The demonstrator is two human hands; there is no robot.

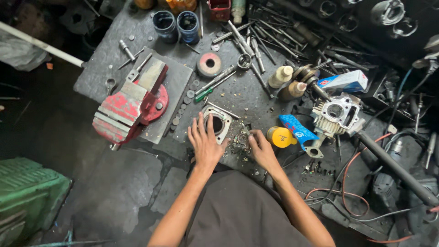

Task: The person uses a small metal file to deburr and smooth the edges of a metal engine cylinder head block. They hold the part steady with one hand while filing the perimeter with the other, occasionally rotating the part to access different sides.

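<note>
Left hands (205, 142) spread flat on metal cylinder block (216, 122), right hands (261, 148) loosely curled just beside it, grasping nothing, dark tabletop (109, 68), red vise (130, 105) nearby

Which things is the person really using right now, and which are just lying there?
In use: left hand flat on the square metal engine block; right hand beside it.
Lying about: red vise, yellow can, two dark cups, grinding wheel.

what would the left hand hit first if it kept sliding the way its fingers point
The left hand lies on a square metal block with a round bore. Past that, probably the green-handled screwdriver, though heights are unclear.
</note>
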